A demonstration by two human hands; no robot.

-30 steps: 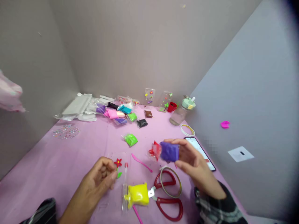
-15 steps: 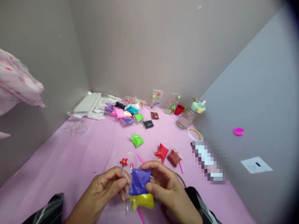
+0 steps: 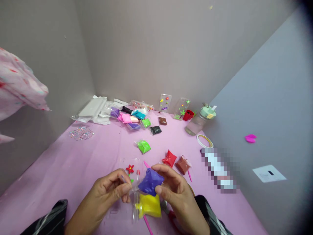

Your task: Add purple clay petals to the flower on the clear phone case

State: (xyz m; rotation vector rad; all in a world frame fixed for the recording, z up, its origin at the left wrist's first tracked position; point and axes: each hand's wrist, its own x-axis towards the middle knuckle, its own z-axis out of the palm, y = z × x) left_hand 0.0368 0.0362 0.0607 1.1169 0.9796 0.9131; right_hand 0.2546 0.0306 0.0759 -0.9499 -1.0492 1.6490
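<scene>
A purple clay packet is pinched between the thumb and fingers of my right hand. My left hand has its thumb and fingers pressed together at the packet's clear wrapper edge, with a small purple bit showing at the fingertips. Below the purple packet lies a yellow packet. Behind my left hand, a clear case bears a red flower with a yellow centre. Red-handled scissors are partly hidden under my right hand.
Red, brown and green packets lie beyond my hands. More packets and white packages are piled at the back left. A bottle, tape roll and red cup stand or lie at right. Pink cloth hangs left.
The purple packet has tilted and moved slightly up and right in my right hand, uncovering more of the yellow packet. My left hand has shifted slightly left.
</scene>
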